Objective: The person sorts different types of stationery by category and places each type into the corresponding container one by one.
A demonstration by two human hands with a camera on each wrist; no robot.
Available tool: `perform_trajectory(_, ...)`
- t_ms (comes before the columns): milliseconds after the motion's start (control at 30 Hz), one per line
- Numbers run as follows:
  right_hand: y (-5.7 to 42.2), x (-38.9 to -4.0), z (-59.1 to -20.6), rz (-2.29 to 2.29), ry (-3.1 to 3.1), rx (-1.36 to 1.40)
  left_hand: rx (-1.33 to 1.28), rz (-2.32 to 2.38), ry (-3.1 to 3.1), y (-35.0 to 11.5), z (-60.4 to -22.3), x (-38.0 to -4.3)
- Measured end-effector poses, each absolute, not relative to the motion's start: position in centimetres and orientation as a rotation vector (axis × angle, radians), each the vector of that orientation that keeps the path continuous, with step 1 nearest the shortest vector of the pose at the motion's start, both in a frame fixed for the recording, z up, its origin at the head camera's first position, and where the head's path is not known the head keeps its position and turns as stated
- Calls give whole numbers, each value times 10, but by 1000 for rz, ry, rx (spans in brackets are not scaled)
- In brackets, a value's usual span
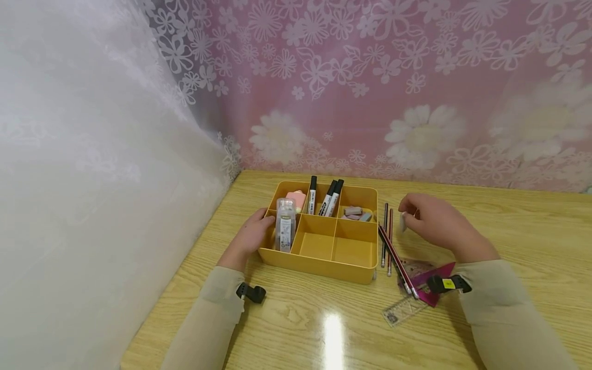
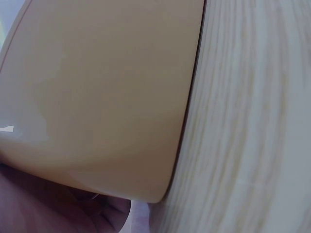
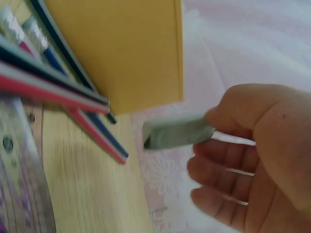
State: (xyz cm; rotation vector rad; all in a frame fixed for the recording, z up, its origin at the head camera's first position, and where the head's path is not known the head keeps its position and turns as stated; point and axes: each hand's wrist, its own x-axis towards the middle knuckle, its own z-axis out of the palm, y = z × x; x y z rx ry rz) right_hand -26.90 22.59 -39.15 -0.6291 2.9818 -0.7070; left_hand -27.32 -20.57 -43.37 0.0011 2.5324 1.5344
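Observation:
My left hand [image 1: 252, 234] grips the left end of a yellow divided organizer box [image 1: 319, 271], thumb at its rim and fingers along the outer wall. In the left wrist view the fingers [image 2: 109, 213] are partly hidden behind the box wall. My right hand [image 1: 432, 221] pinches a whitish eraser [image 3: 177, 132] with a dark corner between thumb and fingertips, to the right of the box. Several grey and pinkish erasers [image 1: 353, 211] lie in the back right compartment. Markers [image 1: 330, 200] with black caps lean in the back middle one.
A clear plastic case [image 1: 285, 228] stands in the front left compartment, a pink item [image 1: 297, 198] behind it. Several striped pencils [image 1: 396, 257] lie right of the box, some over a magenta set square [image 1: 432, 277] and a clear ruler [image 1: 402, 311]. A flowered curtain [image 1: 333, 128] hangs behind.

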Motion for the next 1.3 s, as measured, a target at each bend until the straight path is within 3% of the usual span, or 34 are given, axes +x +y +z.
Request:
perform_trajectory(900,186,-259,-392,-938,3108,-906,0,1531,2534,-206,-434,-273)
perform_trajectory(1300,189,-260,-392,-871,3061,-825,-8,1527,2545,-205,-433,-273)
